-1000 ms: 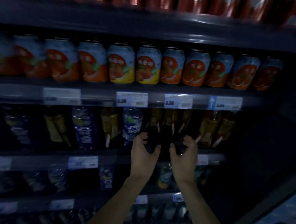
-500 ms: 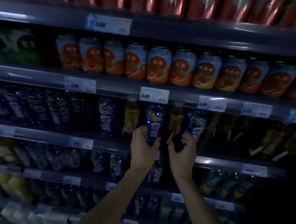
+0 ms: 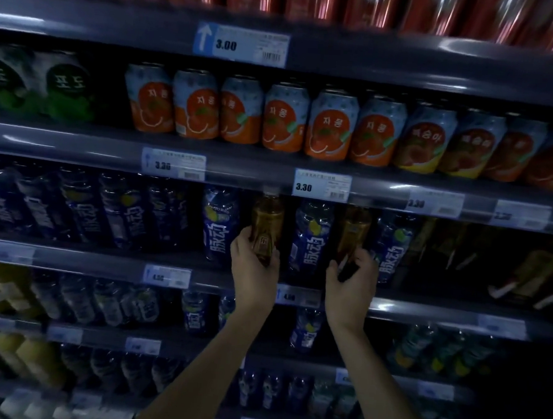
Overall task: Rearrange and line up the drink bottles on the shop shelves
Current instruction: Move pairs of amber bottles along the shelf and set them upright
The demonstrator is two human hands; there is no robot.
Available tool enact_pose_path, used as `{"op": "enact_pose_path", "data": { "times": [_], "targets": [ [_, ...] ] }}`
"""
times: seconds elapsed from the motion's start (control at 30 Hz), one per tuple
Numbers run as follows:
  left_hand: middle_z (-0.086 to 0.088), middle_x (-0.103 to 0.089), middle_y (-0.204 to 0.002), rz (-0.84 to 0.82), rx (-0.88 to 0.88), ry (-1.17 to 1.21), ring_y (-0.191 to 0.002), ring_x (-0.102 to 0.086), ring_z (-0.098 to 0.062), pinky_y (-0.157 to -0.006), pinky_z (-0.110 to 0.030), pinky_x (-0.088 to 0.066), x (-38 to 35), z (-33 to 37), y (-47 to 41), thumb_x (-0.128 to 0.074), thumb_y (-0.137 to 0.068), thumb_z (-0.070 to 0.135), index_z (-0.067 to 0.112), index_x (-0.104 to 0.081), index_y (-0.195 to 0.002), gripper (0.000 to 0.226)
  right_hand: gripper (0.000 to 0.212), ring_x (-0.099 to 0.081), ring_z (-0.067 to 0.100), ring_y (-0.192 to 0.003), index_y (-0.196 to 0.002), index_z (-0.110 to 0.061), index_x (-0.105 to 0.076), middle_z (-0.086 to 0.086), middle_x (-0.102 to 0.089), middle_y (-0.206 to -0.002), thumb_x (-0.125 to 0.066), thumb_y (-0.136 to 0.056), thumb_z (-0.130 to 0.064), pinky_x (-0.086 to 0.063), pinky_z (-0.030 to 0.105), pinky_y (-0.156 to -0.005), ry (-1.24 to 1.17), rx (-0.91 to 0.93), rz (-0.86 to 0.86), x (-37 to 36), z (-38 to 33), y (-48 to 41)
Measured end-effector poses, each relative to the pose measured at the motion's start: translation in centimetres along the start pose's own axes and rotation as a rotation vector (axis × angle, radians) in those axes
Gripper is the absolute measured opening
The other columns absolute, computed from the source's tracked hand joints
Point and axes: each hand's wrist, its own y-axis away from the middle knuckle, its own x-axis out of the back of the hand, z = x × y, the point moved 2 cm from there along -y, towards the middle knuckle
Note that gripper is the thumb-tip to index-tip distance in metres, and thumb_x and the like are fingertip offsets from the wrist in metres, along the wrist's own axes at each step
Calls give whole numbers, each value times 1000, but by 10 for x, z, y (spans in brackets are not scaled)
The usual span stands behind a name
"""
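Centre of frame, 3rd shelf down: left hand [image 3: 254, 270] has fingers curled round lower half of amber clear-plastic bottle [image 3: 267, 218], upright, cap at shelf rail above. Right hand [image 3: 351, 285], just right of centre, has fingers wrapped round base of second amber plastic bottle [image 3: 354, 229], also upright. Blue-labelled clear plastic bottle [image 3: 312, 238] stands btwn the two; orange-and-blue drink cans [image 3: 284, 118] in a row on next shelf up, w/ white price tag [image 3: 322, 185] "3.30" below them.

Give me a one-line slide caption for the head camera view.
Left hand grips one amber bottle, right hand another amber bottle, among blue bottles on a dim shelf under orange cans.
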Motion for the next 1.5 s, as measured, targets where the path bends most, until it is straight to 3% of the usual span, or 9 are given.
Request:
{"op": "enact_pose_path", "data": {
  "times": [0.27,0.37,0.5,0.63,0.83,1.03,1.3,1.5],
  "targets": [
    [-4,-40,-145,34,34,-112,-133,-37,-20,-101,-28,-35,-16,-12,-10,-67,-87,27,17,-25,-146,73,56,-48,21,-118,-138,-9,-39,9,-46,-132,-65,-89,-21,-40,25,-93,46,-54,41,-8,2,-18],
    [-3,-42,-142,48,46,-141,-130,-41,-20,-102,-40,-44,-20,-16,-14,-69,-85,32,18,-26,-145,76,59,-46,23,-120,-138,-7,-39,12,-48,-131,-67,-87,-20,-40,28,-94,71,-84,63,-12,4,-22],
    [-3,-42,-131,89,35,-218,-123,-42,-21,-90,-42,-50,-22,-17,-21,-73,-80,39,15,-33,-138,75,66,-43,27,-118,-138,-4,-38,14,-46,-128,-71,-82,-18,-41,34,-92,96,-123,110,-18,4,-28],
    [-7,-42,-124,98,65,-252,-116,-45,-26,-89,-45,-50,-24,-20,-27,-75,-77,40,9,-37,-137,78,69,-40,30,-118,-136,0,-41,16,-44,-122,-74,-78,-18,-41,41,-97,121,-149,129,-22,2,-32],
    [-8,-41,-122,115,60,-269,-108,-49,-27,-87,-46,-51,-22,-21,-23,-76,-75,39,10,-43,-132,72,61,-43,30,-114,-125,0,-49,15,-43,-121,-78,-75,-19,-40,38,-97,87,-160,131,-21,6,-30],
    [-12,-45,-126,142,88,-326,-115,-47,-31,-92,-50,-46,-30,-13,-21,-78,-72,45,7,-39,-133,82,63,-54,28,-113,-132,-5,-44,12,-51,-127,-74,-78,-19,-49,39,-89,7,-180,92,-22,4,-29],
    [-5,-43,-121,143,89,-238,-113,-47,-25,-73,-39,-47,-28,-18,-22,-79,-72,35,13,-39,-128,72,70,-48,29,-115,-130,-2,-43,12,-47,-121,-79,-73,-19,-49,43,-93,-10,-184,82,-18,5,-29],
    [-3,-42,-116,124,56,-84,-108,-47,-20,-85,-27,-42,-19,-21,-15,-83,-68,22,12,-43,-119,66,67,-52,25,-105,-128,-5,-48,8,-47,-118,-79,-72,-23,-50,37,-87,-40,-153,111,-12,10,-24]
  ]
}}
